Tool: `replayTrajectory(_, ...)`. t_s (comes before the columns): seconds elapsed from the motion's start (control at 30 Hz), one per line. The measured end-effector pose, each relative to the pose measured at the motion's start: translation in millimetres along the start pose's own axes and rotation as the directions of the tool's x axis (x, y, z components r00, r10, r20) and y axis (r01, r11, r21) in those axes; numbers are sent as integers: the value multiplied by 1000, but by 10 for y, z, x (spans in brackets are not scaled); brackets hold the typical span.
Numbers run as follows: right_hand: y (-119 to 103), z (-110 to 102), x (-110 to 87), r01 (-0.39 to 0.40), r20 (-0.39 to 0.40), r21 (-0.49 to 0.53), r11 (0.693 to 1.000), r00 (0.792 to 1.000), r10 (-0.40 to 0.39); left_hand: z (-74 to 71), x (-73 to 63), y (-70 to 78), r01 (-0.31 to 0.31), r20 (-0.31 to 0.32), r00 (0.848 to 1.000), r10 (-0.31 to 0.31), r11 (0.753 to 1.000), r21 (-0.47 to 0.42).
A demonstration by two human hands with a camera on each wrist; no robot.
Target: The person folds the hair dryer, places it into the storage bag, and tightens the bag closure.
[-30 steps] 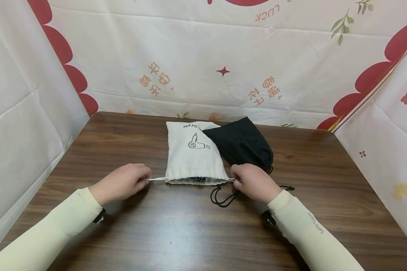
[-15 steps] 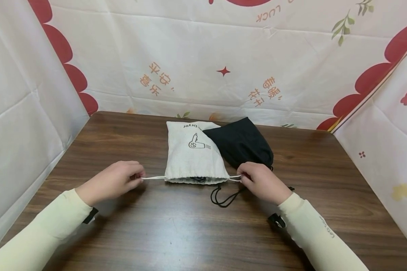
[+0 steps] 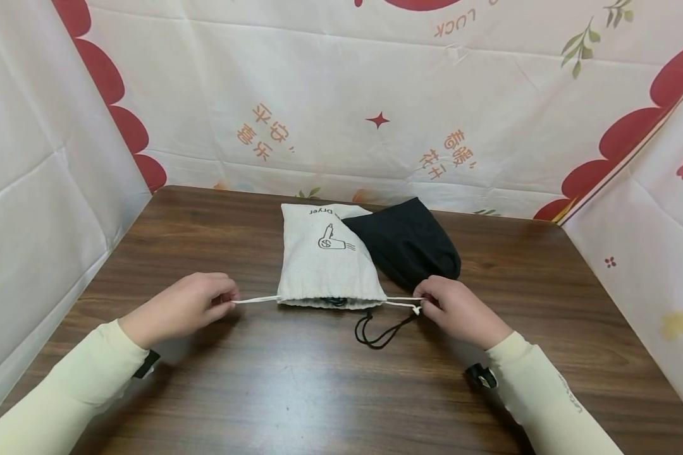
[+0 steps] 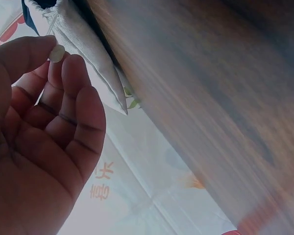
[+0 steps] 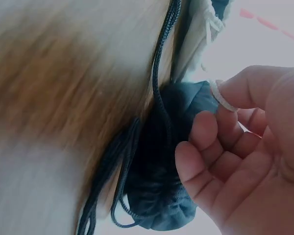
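A white drawstring bag (image 3: pixel 329 268) with a hair dryer drawing lies flat, its mouth facing me and partly open with something dark inside. My left hand (image 3: pixel 184 306) pinches the white drawstring (image 3: pixel 256 299) at the bag's left; the left wrist view shows a pale knot or bead (image 4: pixel 57 53) between thumb and index finger. On the right, my right hand (image 3: pixel 461 309) pinches the other drawstring (image 3: pixel 401 299), and a small knot hangs by its fingertips. Both cords stretch out sideways from the mouth.
A black drawstring bag (image 3: pixel 412 243) lies partly over the white bag's right side. Its black cord (image 3: pixel 375 341) loops on the brown wooden table (image 3: pixel 296 392) in front. White printed cloth (image 3: pixel 330 95) hangs behind and at both sides.
My hands have moved apart, left hand leftward and right hand rightward. More white cord now shows on each side of the bag. The bags stay about where they were.
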State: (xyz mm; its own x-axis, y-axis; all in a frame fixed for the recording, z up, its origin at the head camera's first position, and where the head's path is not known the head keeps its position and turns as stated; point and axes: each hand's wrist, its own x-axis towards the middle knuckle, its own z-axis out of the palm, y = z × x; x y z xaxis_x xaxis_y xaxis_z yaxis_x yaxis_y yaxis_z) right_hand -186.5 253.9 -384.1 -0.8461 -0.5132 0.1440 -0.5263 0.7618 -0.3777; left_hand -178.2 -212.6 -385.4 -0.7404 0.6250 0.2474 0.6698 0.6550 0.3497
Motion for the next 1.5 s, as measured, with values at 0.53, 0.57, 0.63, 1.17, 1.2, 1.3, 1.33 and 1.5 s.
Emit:
replayTrajectory(0.53, -33, 1, -37, 116, -55, 205, 972, 993, -106, 25, 21, 41, -7, 10, 1000, 7, 1000, -14)
replayTrajectory(0.57, -41, 9, -31, 122, -46, 212, 970, 992, -115, 28, 25, 50, -10, 13, 1000, 10, 1000, -14)
replayTrajectory(0.63, -58, 22, -17, 122, -33, 215, 969, 992, -118, 29, 30, 62, -12, 21, 1000, 12, 1000, -12)
replayTrajectory(1.17, 58, 28, -91, 2, -55, 94, 996, 998, 3, 7, 3, 31, 10, 26, 1000, -10, 1000, 10)
replayTrajectory(1.2, 71, 23, -99, 0, -54, 92, 996, 999, 5, 8, -2, 27, 9, 24, 1000, -10, 1000, 16)
replayTrajectory(1.3, 116, 8, -115, -19, -40, 78, 997, 999, 23, 14, -18, 14, 4, 14, 1000, -4, 999, 32)
replayTrajectory(1.33, 129, 2, -120, -27, -35, 74, 997, 999, 30, 15, -21, 10, 2, 12, 1000, -2, 999, 38)
replayTrajectory(1.5, 179, -23, -147, -56, -15, 58, 997, 998, 57, 8, -44, -14, 0, 3, 1000, 0, 998, 66)
